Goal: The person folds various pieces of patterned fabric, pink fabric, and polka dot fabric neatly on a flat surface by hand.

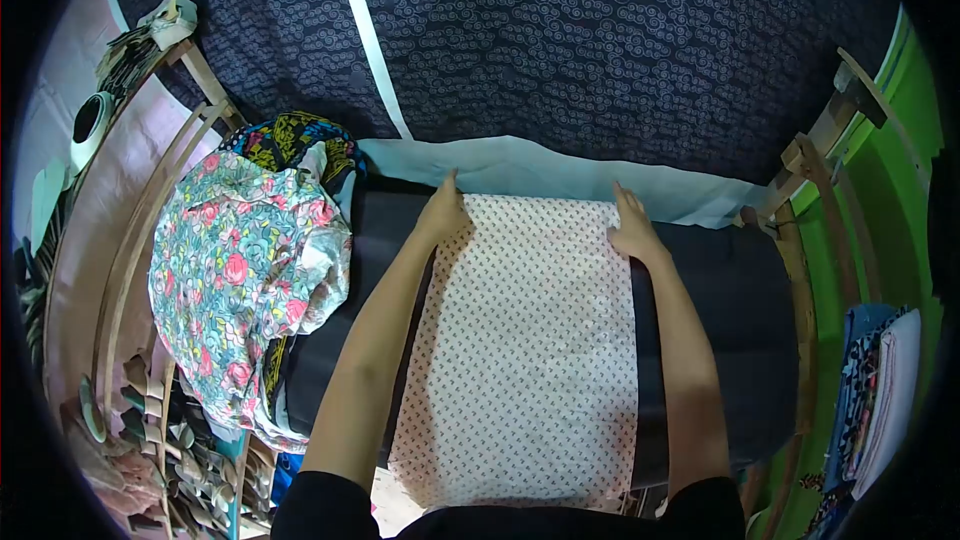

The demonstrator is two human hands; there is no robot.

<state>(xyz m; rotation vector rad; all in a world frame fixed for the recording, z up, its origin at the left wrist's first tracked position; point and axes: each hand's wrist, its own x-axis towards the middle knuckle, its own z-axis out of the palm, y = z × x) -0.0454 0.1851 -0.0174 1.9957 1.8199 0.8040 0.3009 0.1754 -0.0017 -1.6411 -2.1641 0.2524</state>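
Observation:
A long piece of white cloth with a small dark repeating print lies spread over a dark padded surface. Its near end hangs down toward my body. My left hand is at the far left corner of the cloth, fingers stretched forward along its edge. At the far right corner, my right hand rests with its fingers extended and the thumb apart, against the cloth's edge. Both hands look open. The undersides of both hands are hidden.
To the left sits a heaped floral cloth, with a dark colourful patterned cloth behind it. A dark patterned curtain hangs at the back. Wooden posts stand on the right, near folded fabrics. Shelved items are lower left.

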